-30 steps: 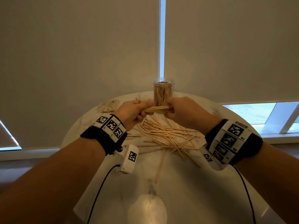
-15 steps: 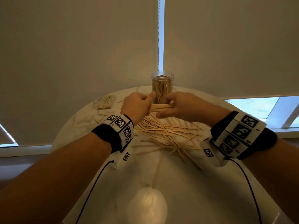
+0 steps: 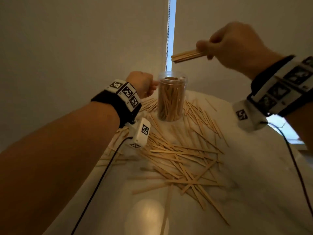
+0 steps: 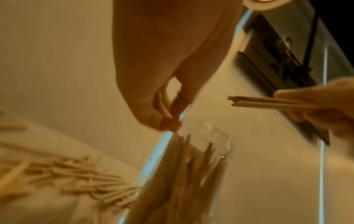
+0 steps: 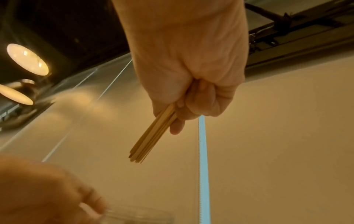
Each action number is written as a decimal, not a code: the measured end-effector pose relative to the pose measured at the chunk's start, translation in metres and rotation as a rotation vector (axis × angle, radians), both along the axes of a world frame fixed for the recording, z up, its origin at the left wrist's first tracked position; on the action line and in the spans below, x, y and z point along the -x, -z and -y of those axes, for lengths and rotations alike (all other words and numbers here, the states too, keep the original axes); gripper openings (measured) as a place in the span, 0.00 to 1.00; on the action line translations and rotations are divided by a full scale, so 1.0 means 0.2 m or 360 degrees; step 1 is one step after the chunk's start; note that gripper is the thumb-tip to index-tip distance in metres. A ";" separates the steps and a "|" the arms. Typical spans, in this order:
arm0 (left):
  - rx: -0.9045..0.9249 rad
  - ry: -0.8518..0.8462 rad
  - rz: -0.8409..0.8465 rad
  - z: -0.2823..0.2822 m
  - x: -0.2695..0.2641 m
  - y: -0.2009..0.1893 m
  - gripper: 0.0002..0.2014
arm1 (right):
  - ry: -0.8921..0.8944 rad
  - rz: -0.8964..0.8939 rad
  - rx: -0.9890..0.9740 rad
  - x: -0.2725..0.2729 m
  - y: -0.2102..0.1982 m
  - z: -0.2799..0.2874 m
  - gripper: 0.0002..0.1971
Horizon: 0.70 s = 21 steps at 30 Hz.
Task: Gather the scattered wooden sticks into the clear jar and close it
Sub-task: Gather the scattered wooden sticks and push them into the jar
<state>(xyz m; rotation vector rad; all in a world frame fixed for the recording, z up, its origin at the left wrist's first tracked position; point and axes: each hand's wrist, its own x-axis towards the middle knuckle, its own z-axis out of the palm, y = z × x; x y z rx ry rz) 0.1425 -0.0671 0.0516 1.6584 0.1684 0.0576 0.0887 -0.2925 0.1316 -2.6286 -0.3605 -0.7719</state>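
A clear jar, lidless and packed with upright wooden sticks, stands at the back of the white round table. Many loose sticks lie scattered in front of and around it. My right hand is raised above and to the right of the jar and grips a bundle of sticks that points left. The right wrist view shows that bundle clamped in my fist. My left hand is at the jar's upper left, fingers curled. Its fingertips touch the jar at the rim.
A closed roller blind fills the background, and its bead chain hangs just behind the jar. Black cables trail from both wrist cameras across the table. A bright lamp reflection lies on the near tabletop. A window is at the right.
Both hands held the bundle low in front of the jar. The left hand has let go and moved to the jar's rim. The right hand has lifted the bundle up and right.
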 end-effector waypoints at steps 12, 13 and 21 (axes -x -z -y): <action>-0.0518 0.0596 0.0404 0.11 -0.45 0.34 0.50 | -0.0119 -0.0491 0.1118 -0.52 0.04 -0.32 0.15; -0.0507 0.0602 0.0422 0.11 -0.47 0.37 0.52 | -0.0105 -0.0473 0.1143 -0.55 0.06 -0.34 0.13; -0.0535 0.0548 0.0396 0.09 -0.52 0.40 0.55 | -0.0014 -0.0773 0.0839 -0.61 0.04 -0.35 0.23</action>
